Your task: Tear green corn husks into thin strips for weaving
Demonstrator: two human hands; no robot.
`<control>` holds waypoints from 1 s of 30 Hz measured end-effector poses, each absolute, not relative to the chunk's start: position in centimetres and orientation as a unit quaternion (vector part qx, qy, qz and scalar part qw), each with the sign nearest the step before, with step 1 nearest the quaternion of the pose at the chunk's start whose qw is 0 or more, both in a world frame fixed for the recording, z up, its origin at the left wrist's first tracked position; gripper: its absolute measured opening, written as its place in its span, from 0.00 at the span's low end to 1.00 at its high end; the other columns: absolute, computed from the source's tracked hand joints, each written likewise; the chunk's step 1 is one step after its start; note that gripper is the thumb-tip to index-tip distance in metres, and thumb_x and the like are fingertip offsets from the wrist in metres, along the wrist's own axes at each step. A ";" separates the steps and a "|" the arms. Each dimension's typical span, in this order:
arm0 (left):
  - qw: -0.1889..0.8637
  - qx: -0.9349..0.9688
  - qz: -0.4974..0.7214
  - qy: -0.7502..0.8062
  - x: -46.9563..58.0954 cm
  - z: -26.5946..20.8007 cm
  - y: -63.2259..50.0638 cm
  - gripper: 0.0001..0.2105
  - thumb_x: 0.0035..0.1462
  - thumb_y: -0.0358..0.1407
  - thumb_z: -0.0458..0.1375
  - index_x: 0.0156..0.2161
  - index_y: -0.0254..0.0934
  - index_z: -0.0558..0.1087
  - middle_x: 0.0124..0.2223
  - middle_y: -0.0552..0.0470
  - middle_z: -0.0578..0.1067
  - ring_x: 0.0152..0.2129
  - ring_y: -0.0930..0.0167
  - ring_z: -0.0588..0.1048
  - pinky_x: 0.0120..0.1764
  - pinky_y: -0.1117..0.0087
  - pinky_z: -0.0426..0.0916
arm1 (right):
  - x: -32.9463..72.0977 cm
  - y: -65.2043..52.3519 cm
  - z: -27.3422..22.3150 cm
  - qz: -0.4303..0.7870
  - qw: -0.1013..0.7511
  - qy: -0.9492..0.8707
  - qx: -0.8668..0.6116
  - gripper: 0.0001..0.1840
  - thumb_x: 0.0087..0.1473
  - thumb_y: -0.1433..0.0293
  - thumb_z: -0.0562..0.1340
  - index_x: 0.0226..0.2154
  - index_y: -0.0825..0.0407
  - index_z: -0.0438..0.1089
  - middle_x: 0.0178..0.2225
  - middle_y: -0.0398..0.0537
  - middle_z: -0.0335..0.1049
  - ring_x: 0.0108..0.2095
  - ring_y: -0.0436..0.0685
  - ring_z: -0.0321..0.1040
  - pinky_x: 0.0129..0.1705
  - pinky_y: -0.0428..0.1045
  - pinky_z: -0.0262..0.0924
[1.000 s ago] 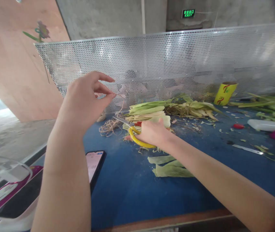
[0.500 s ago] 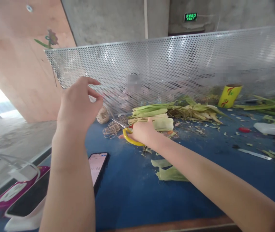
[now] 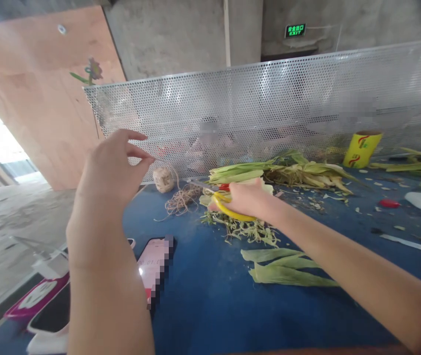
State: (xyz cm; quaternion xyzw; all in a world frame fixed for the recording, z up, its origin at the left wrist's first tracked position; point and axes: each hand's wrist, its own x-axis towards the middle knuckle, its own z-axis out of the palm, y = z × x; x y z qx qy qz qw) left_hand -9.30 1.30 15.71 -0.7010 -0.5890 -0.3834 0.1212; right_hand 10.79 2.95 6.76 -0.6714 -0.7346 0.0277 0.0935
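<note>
My left hand is raised at the left, thumb and index finger pinched on a thin strand of twine. That strand runs right and curves down beside a pale ball of twine. A loose tangle of twine lies on the blue table nearby. My right hand is closed around scissors with yellow and red handles, the blades pointing left over the tangle. Beneath this hand are thin green shreds. Green corn husks are stacked just behind it.
More husks lie nearer me. A phone rests by my left forearm, with a purple power strip farther left. To the right are a yellow roll and a slim knife. A perforated metal screen closes off the back.
My right hand has moved right with the scissors, uncovering more shreds. The twine strand from the left fingers now shows clearly. The whole view has shifted slightly.
</note>
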 end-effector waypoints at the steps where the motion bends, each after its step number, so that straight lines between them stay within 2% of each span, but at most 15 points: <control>1: 0.119 -0.713 -0.378 -0.578 -9.4 15.7 1.3 0.15 0.50 0.39 0.53 0.45 0.42 0.65 0.36 0.53 0.76 0.35 0.65 0.70 0.39 0.62 0.64 | 11.9 2.1 6.9 0.012 0.108 -0.726 -0.680 0.36 0.43 0.44 0.49 0.37 0.60 0.67 0.22 0.53 0.69 0.29 0.64 0.67 0.48 0.68 0.40; 3: 0.113 -0.738 -0.372 -0.552 -9.4 15.6 1.3 0.14 0.51 0.39 0.53 0.45 0.43 0.65 0.35 0.54 0.76 0.33 0.66 0.71 0.38 0.63 0.64 | 13.7 0.4 7.1 -0.018 0.124 -0.709 -0.694 0.36 0.41 0.44 0.50 0.38 0.59 0.64 0.23 0.53 0.68 0.29 0.65 0.66 0.44 0.67 0.44; 6: 0.094 -0.779 -0.351 -0.512 -9.1 15.6 1.1 0.14 0.51 0.40 0.53 0.44 0.46 0.65 0.33 0.57 0.77 0.34 0.67 0.72 0.39 0.64 0.63 | 15.3 -2.0 7.3 0.016 0.130 -0.727 -0.674 0.29 0.41 0.45 0.52 0.34 0.52 0.62 0.24 0.48 0.67 0.31 0.64 0.65 0.43 0.63 0.48; 8: 0.083 -0.795 -0.335 -0.499 -8.8 15.7 1.0 0.14 0.50 0.41 0.54 0.44 0.48 0.65 0.32 0.58 0.77 0.35 0.67 0.73 0.39 0.65 0.63 | 15.8 -3.3 7.5 0.048 0.119 -0.724 -0.678 0.28 0.39 0.45 0.53 0.33 0.50 0.61 0.26 0.49 0.67 0.37 0.68 0.62 0.36 0.58 0.54; 10: 0.072 -0.805 -0.322 -0.493 -8.4 15.7 1.0 0.15 0.49 0.41 0.54 0.44 0.49 0.65 0.32 0.59 0.77 0.34 0.67 0.73 0.37 0.67 0.64 | 16.0 -4.4 7.8 0.075 0.102 -0.709 -0.694 0.27 0.38 0.45 0.54 0.33 0.48 0.62 0.28 0.51 0.66 0.41 0.72 0.59 0.28 0.53 0.56; 13: 0.061 -0.824 -0.299 -0.478 -7.9 15.6 1.0 0.16 0.47 0.41 0.55 0.45 0.51 0.65 0.31 0.60 0.77 0.32 0.68 0.74 0.35 0.70 0.65 | 16.2 -5.4 8.3 0.110 0.085 -0.695 -0.705 0.25 0.41 0.48 0.53 0.37 0.47 0.62 0.28 0.53 0.64 0.39 0.69 0.60 0.23 0.50 0.56; 15: 0.057 -0.833 -0.287 -0.470 -7.7 15.5 1.0 0.17 0.48 0.41 0.53 0.45 0.51 0.65 0.31 0.60 0.77 0.32 0.68 0.74 0.35 0.70 0.66 | 16.3 -5.9 8.6 0.122 0.076 -0.696 -0.704 0.25 0.41 0.48 0.54 0.38 0.46 0.62 0.29 0.53 0.64 0.38 0.68 0.61 0.22 0.50 0.56; 21: 0.038 -0.849 -0.268 -0.455 -7.1 15.3 1.0 0.17 0.49 0.41 0.52 0.47 0.51 0.64 0.32 0.59 0.77 0.35 0.67 0.74 0.38 0.66 0.65 | 16.6 -6.0 8.1 0.108 0.068 -0.704 -0.699 0.23 0.42 0.47 0.52 0.32 0.47 0.61 0.26 0.52 0.65 0.39 0.70 0.59 0.23 0.50 0.55; 30: 0.049 -0.858 -0.264 -0.438 -6.8 15.2 0.6 0.17 0.50 0.38 0.52 0.47 0.51 0.63 0.33 0.60 0.77 0.36 0.67 0.73 0.38 0.67 0.64 | 16.2 -5.0 7.5 0.093 0.070 -0.718 -0.686 0.21 0.41 0.49 0.53 0.31 0.46 0.64 0.26 0.50 0.68 0.41 0.72 0.57 0.30 0.54 0.54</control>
